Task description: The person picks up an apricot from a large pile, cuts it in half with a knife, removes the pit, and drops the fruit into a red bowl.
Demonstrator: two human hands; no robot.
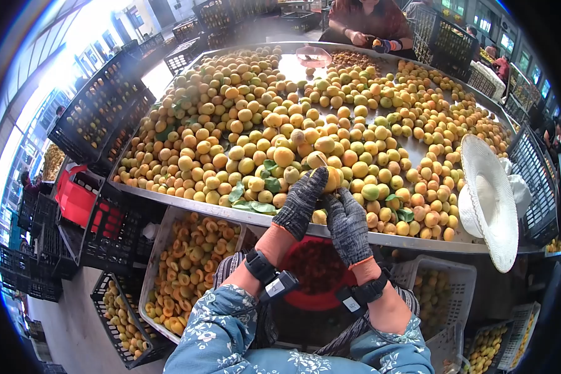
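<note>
My left hand (pixel 303 199), in a dark grey knitted glove, is closed around a yellow-orange apricot (pixel 333 179) at the near edge of the metal table (pixel 255 218). Close beside it, my right hand (pixel 347 225), gloved the same way, has its fingers pressed together at the underside of that fruit. A wide heap of apricots (pixel 243 115) lies beyond both hands, with green leaves (pixel 272 181) just left of my left hand. Below my hands is a red basin (pixel 311 274) with dark reddish pieces in it.
A white crate (pixel 151 283) of halved apricots stands at lower left, another white crate (pixel 467 283) at lower right. A straw hat (pixel 489 199) rests on the table's right edge. Black crates (pixel 100 112) are stacked at left. Across the table sits a person (pixel 371 22).
</note>
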